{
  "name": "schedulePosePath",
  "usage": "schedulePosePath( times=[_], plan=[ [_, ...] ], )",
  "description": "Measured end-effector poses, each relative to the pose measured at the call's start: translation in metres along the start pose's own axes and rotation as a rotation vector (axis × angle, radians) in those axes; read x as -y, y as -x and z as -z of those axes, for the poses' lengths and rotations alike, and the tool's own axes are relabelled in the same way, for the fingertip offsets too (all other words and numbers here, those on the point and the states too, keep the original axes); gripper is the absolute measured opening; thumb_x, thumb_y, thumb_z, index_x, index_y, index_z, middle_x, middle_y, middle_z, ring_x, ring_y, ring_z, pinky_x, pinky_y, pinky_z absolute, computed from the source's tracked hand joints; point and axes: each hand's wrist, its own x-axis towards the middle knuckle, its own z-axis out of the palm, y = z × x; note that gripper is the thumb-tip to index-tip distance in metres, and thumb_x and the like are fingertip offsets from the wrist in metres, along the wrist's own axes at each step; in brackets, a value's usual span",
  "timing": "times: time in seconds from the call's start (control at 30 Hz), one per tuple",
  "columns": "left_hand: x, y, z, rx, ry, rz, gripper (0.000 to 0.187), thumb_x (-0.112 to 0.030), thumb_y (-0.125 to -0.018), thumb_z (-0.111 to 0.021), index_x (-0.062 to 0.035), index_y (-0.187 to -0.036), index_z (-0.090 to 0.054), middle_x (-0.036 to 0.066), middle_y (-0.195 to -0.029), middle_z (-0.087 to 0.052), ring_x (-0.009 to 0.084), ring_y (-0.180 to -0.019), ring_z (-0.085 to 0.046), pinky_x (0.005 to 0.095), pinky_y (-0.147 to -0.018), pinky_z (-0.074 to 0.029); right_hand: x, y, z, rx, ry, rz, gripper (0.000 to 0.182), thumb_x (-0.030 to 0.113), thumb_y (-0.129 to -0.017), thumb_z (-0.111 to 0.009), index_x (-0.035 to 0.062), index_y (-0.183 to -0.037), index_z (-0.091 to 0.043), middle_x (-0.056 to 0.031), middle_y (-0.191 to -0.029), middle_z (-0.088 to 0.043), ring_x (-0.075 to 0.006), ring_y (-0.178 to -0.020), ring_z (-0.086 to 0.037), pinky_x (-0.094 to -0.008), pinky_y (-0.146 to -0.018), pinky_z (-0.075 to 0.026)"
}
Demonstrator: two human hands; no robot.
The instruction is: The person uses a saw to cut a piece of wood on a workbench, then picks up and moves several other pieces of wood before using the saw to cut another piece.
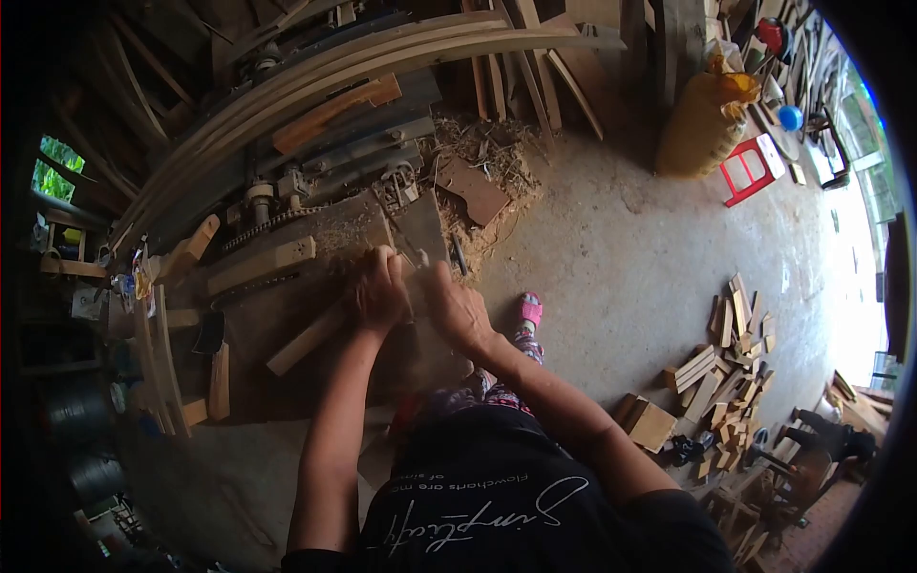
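From the head view, both my hands are down on the workbench [287,334], close together near its far edge. My left hand [380,289] is curled over the upper end of a wooden strip [310,342], fingers wrapped down on it as far as I can tell; the strip's long axis runs from under that hand back toward me and to my left, lying flat on the bench. My right hand [457,310] sits just beside the left, touching or nearly touching it, fingers bent down onto what looks like a small piece at the same spot. Whether it grips something there or only presses, I cannot tell, since the fingertips are hidden.

The left hand is the nearer one to the strip; the right would have to cross over it. Both forearms reach straight out from my body, elbows slightly spread, wrists angled down.

Beyond my hands lies a metal plate [420,229], then a heap of wood shavings [487,153]. To the right, well apart on the floor, is a pile of offcuts [731,368].
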Motion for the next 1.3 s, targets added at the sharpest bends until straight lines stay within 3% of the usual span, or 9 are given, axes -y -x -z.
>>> schedulePosePath(
  times=[0.07,0.23,0.3,0.53,0.63,0.7,0.83,0.97,1.3],
  plan=[
    [0.006,0.003,-0.008,-0.029,0.046,0.167,0.026,-0.03,-0.093,-0.037,-0.0076,-0.09,-0.05,0.015,-0.087,-0.054,0.0365,-0.085,-0.051,0.0447,-0.072,-0.04,0.0,0.005,0.002,-0.057,0.0,0.004,0.019,0.017,-0.087,-0.045,0.003,-0.096,-0.035,-0.0232,-0.07,-0.059,-0.0418,-0.069,-0.059,-0.0498,-0.058,-0.045],
    [0.024,0.001,0.002,-0.037,0.018,0.22,0.017,-0.024,-0.09,-0.045,-0.0077,-0.088,-0.049,0.014,-0.087,-0.05,0.0347,-0.083,-0.051,0.0439,-0.073,-0.039,-0.017,0.032,0.01,0.033,0.124,-0.065,0.017,0.021,-0.089,-0.045,0.0076,-0.094,-0.037,-0.0214,-0.067,-0.058,-0.042,-0.062,-0.057,-0.0517,-0.053,-0.043],
    [0.027,-0.002,0.012,-0.132,-0.082,0.094,0.016,-0.023,-0.089,-0.046,-0.0075,-0.088,-0.049,0.014,-0.087,-0.05,0.0339,-0.081,-0.052,0.0441,-0.071,-0.039,-0.017,0.04,0.003,0.056,0.15,-0.051,0.016,0.02,-0.088,-0.045,0.0073,-0.093,-0.037,-0.021,-0.067,-0.058,-0.0415,-0.062,-0.057,-0.0512,-0.053,-0.043],
    [0.06,-0.004,-0.027,-0.128,0.124,0.546,0.018,-0.022,-0.087,-0.045,-0.0052,-0.087,-0.052,0.015,-0.098,-0.054,0.0373,-0.091,-0.051,0.0469,-0.077,-0.04,-0.011,0.039,-0.014,0.06,0.251,0.024,0.013,0.017,-0.087,-0.043,0.006,-0.091,-0.037,-0.0191,-0.068,-0.059,-0.0393,-0.065,-0.06,-0.0492,-0.054,-0.045],
    [0.033,-0.009,-0.028,-0.249,-0.148,0.558,0.021,-0.023,-0.087,-0.043,-0.0045,-0.09,-0.053,0.02,-0.106,-0.055,0.0392,-0.096,-0.052,0.0457,-0.081,-0.042,-0.007,0.037,-0.014,0.092,0.273,-0.024,0.013,0.016,-0.086,-0.044,0.0055,-0.092,-0.038,-0.0202,-0.072,-0.058,-0.0387,-0.068,-0.06,-0.0482,-0.057,-0.047],
    [0.031,-0.009,-0.032,-0.227,-0.136,0.588,0.022,-0.022,-0.087,-0.043,-0.0043,-0.093,-0.055,0.023,-0.111,-0.054,0.0407,-0.102,-0.051,0.0458,-0.085,-0.042,-0.002,0.039,-0.014,0.086,0.292,-0.026,0.012,0.015,-0.086,-0.043,0.005,-0.092,-0.039,-0.0196,-0.077,-0.058,-0.0385,-0.072,-0.061,-0.0481,-0.059,-0.048],
    [0.032,-0.014,-0.03,-0.226,-0.285,0.539,0.018,-0.019,-0.084,-0.046,-0.0042,-0.085,-0.055,0.018,-0.094,-0.056,0.0374,-0.09,-0.055,0.0466,-0.075,-0.044,0.004,0.045,-0.016,0.073,0.399,-0.03,0.011,0.013,-0.085,-0.043,0.0039,-0.091,-0.04,-0.0172,-0.081,-0.055,-0.0354,-0.076,-0.061,-0.0445,-0.061,-0.051],
    [0.035,-0.016,-0.028,-0.207,-0.312,0.508,0.016,-0.017,-0.083,-0.048,-0.0045,-0.076,-0.054,0.014,-0.08,-0.054,0.0338,-0.078,-0.055,0.0463,-0.066,-0.044,-0.006,0.05,-0.031,0.058,0.6,-0.025,0.011,0.012,-0.084,-0.046,0.0037,-0.091,-0.042,-0.0138,-0.075,-0.055,-0.028,-0.067,-0.063,-0.0372,-0.056,-0.052],
    [0.039,-0.023,-0.03,-0.134,-0.272,0.583,0.016,-0.018,-0.085,-0.045,-0.0047,-0.082,-0.052,0.016,-0.09,-0.056,0.0367,-0.085,-0.055,0.0473,-0.07,-0.043,-0.002,0.036,-0.029,0.006,0.56,0.001,0.009,0.01,-0.085,-0.044,0.0037,-0.092,-0.045,-0.0128,-0.073,-0.058,-0.0251,-0.067,-0.064,-0.034,-0.054,-0.051]
  ],
)
